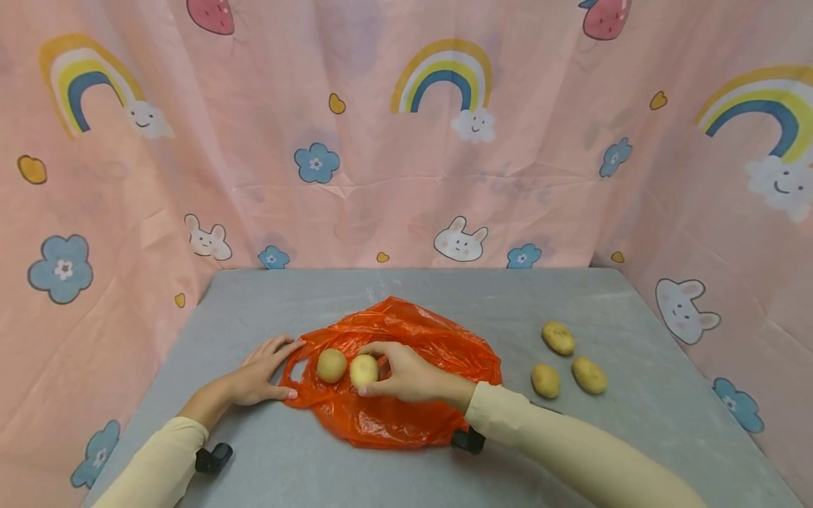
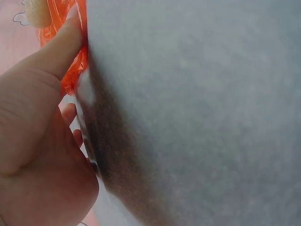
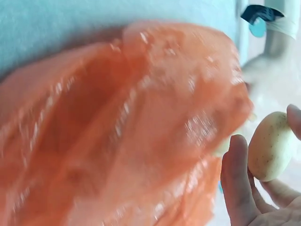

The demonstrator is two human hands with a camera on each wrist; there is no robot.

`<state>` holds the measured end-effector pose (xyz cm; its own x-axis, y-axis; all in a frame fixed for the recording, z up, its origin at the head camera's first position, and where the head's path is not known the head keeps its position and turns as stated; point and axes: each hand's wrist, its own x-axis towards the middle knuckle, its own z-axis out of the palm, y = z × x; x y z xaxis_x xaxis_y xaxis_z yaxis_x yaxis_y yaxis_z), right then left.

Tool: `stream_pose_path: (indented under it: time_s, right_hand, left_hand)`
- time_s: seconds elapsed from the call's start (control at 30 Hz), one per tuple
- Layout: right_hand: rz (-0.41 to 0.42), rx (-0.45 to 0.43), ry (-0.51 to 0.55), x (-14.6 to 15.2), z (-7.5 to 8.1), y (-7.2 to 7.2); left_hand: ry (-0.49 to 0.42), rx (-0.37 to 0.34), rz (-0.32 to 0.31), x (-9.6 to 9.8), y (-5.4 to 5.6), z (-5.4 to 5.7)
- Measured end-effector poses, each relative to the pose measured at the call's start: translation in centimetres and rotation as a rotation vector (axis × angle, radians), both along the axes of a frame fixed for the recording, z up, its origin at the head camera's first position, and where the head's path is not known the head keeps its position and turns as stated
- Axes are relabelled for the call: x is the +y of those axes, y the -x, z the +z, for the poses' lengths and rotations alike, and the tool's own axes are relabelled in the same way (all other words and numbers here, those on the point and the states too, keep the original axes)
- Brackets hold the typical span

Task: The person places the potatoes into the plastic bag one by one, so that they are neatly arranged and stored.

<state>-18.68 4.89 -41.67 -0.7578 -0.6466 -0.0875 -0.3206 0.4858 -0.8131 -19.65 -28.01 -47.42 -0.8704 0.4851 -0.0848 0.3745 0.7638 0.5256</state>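
Note:
An orange-red plastic bag (image 1: 406,423) lies spread on the grey table. Above it, my right hand (image 1: 409,372) pinches a pale yellow potato (image 1: 364,371) between thumb and fingers; the right wrist view shows this oval, speckled potato (image 3: 272,147) up close. Just left of it, a second, browner potato (image 1: 332,365) is by the bag's handle opening. My left hand (image 1: 257,374) touches the left edge of the bag with spread fingers. In the left wrist view its thumb (image 2: 66,40) lies straight along the orange plastic (image 2: 71,81).
Three more potatoes lie in a loose group to the right of the bag: a far one (image 1: 558,338), a near one (image 1: 545,380) and a right one (image 1: 589,375). A pink patterned curtain (image 1: 381,212) hangs behind and beside the grey table (image 1: 286,466).

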Motion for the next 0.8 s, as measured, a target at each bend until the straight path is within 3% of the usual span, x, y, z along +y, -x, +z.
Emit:
stream_pose_path:
  time_s: [0.33,0.53,0.8]
  right_hand:
    - [-0.087,-0.063,-0.020,-1.3,-1.8,-0.2]
    - [-0.160,-0.074,-0.061,-1.8,-2.5,0.2]
    - [-0.212,-0.020,-0.152,-2.7,-2.7,0.2]
  left_hand:
    - [-0.051,0.047,-0.034,-0.3,0.1,-0.7]
    - [-0.056,0.027,-0.030,-0.1,0.0,-0.5]
    - [-0.043,0.032,-0.023,-0.2,0.1,-0.8]
